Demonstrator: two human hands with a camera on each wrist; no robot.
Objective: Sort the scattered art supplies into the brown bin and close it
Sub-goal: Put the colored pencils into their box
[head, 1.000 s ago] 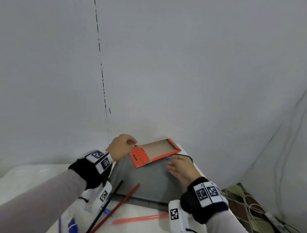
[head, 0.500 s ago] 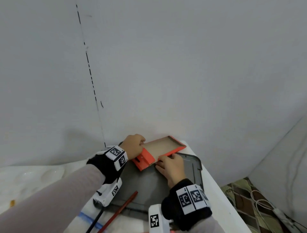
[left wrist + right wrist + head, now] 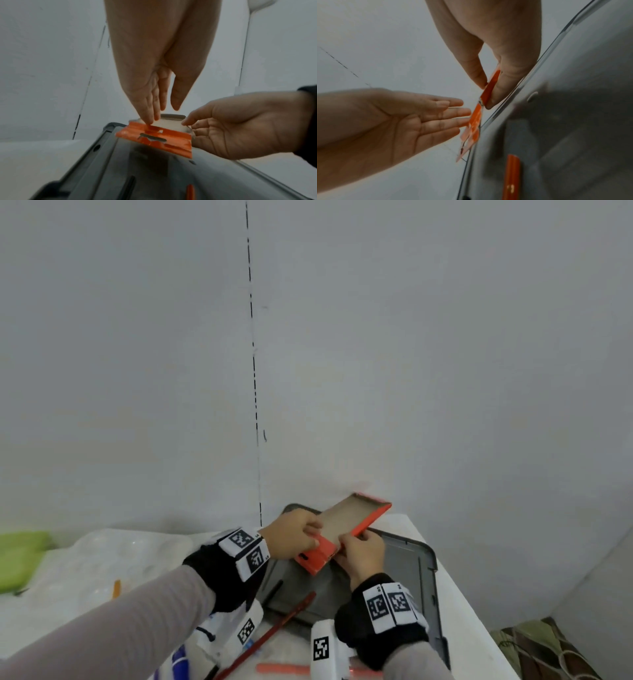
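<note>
An orange cardboard box, open with a brown inside, is held over the far end of the grey bin lid. My right hand pinches the box's orange side edge between thumb and finger. My left hand has straight fingers whose tips press on the box's orange end flap; the thumb stands apart. In the head view the left hand is at the box's near-left end and the right hand at its near-right side. A red pencil lies across the lid's near edge.
An orange marker and a blue item lie near the front edge. A clear plastic palette and a green object sit at the left. The wall stands just behind the lid. The table ends at the right, above cables on the floor.
My right hand left the lid and took the box's side edge in a pinch. The box has turned and risen a little, and my left hand stays at its flap end.
</note>
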